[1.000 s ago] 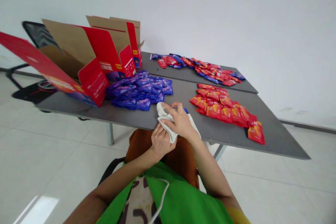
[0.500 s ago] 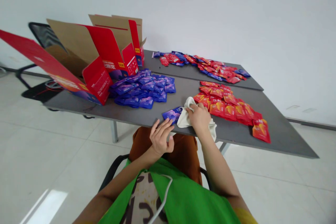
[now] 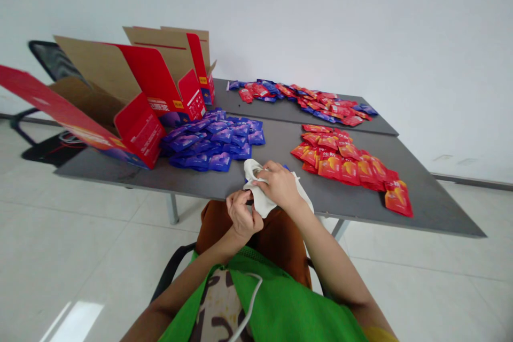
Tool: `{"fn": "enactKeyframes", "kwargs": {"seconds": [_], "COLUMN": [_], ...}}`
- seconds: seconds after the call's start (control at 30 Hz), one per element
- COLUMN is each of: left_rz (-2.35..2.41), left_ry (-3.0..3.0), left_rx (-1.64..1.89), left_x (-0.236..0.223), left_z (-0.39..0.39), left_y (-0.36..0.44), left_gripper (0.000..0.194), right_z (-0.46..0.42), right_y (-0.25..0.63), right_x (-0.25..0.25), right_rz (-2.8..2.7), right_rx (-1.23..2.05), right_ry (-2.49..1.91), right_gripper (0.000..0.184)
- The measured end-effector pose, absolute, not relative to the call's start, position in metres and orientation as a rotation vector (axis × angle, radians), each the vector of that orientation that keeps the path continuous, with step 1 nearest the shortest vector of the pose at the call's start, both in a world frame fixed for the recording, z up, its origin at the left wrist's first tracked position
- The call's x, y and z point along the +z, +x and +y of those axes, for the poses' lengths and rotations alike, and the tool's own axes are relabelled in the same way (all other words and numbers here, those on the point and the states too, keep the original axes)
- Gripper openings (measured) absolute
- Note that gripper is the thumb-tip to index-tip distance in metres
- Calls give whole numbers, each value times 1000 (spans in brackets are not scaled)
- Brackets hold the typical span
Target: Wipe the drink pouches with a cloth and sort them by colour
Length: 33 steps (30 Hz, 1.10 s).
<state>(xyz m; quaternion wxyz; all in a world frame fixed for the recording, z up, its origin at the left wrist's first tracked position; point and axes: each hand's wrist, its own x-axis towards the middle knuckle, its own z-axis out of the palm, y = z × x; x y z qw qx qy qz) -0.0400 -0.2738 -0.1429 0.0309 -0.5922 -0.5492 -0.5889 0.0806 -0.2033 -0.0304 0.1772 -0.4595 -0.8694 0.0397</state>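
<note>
My right hand (image 3: 279, 184) grips a white cloth (image 3: 262, 204) at the table's front edge, fingers bent into its folds. Beneath the cloth lies a purple packet (image 3: 286, 167), mostly covered, with only a bit of blue showing past the hand. My left hand (image 3: 243, 215) is closed against the cloth's near left side, fingers curled at the table edge. What it pinches, cloth or packet, is hidden. To the left is a pile of purple packets (image 3: 220, 141); rows of red packets (image 3: 339, 157) lie to the right.
Open red cardboard boxes (image 3: 146, 131) stand along the left of the grey table (image 3: 280, 136). A mixed heap of red and purple packets (image 3: 316, 101) lies at the back. One red packet (image 3: 398, 197) sits near the right front edge. A black chair (image 3: 52, 149) stands at far left.
My right hand has moved left with the cloth, which now covers most of the purple packet. My left hand, spread on the packet before, has curled closed beside the cloth.
</note>
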Motion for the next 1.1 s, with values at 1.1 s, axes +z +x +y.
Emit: {"fn": "enactKeyframes", "kwargs": {"seconds": [1.1], "left_rz": [-1443], "left_ry": [-2138], "left_rx": [-1655], "left_x": [-140], "left_z": [-274], "left_y": [-62], "left_gripper": [30], "right_z": [-193], "right_y": [124], "right_x": [-37], "right_rz": [-1857], "right_rx": [12], "right_ry": [-1967], "right_gripper": [27]}}
